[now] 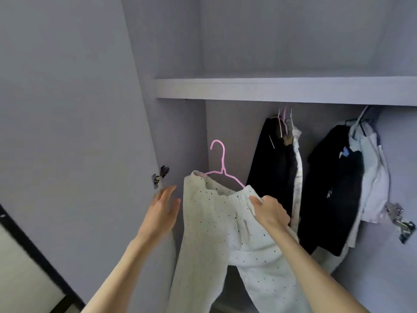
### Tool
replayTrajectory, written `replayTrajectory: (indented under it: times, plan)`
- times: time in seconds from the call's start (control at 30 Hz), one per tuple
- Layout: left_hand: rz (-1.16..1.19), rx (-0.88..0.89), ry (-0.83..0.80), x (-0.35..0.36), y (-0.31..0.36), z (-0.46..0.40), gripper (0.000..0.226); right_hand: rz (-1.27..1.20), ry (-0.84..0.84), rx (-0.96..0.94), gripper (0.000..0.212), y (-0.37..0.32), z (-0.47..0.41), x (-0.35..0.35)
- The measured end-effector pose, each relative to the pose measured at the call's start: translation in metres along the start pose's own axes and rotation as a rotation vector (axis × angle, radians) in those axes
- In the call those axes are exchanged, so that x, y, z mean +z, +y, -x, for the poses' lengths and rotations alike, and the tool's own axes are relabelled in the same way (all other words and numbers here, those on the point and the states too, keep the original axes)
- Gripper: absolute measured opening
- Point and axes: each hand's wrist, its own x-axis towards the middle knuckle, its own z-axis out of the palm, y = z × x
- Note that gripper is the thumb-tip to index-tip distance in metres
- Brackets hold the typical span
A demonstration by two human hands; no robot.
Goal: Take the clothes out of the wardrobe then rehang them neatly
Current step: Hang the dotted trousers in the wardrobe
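A person stands at an open pale lilac wardrobe, holding up a pair of white eyelet-dotted trousers with an elasticated waistband draped on a thin pink wire hanger. The right hand pinches the waistband at the hanger's 4 o'clock shoulder, apparently to carry the garment's weight and keep the waist from sliding off the wire. The left hand, at 9 o'clock from the trousers, is released, fingers straight and spread, just beside the cloth but not touching it; it looks poised to steady or smooth the near edge.

The trousers hang below the level of the wardrobe's shelf, in the left part of the hanging space, with the hook free in the air and caught on nothing. The fabric is soft and slightly crumpled, the waistband bunched unevenly across the hanger, both legs falling loose toward 6 o'clock and out of view.

At 2 o'clock from the hanger, a dark garment and a pale one hang together on light hangers; farther toward 3 o'clock a second cluster of dark and light blue clothes hangs against the back wall. The rail itself is hidden behind the shelf edge. Judging by the free hook, the trousers are mid-transfer rather than hung.
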Motion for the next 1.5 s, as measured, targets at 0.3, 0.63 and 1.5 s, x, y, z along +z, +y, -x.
replayTrajectory:
  times: [0.3,0.63,1.5]
  plan:
    - [-0.074,0.212,0.058,-0.018,-0.017,-0.125,0.040,-0.596,-0.126,0.174,0.036,-0.062,-0.068,0.025]
    - [-0.292,0.624,0.291,-0.007,0.078,-0.248,0.055,-0.753,-0.023,0.104,0.033,-0.087,-0.143,0.037]
    - [-0.335,0.638,0.432,-0.026,0.056,-0.339,0.055,-0.602,0.098,-0.012,0.028,-0.145,-0.227,0.102]
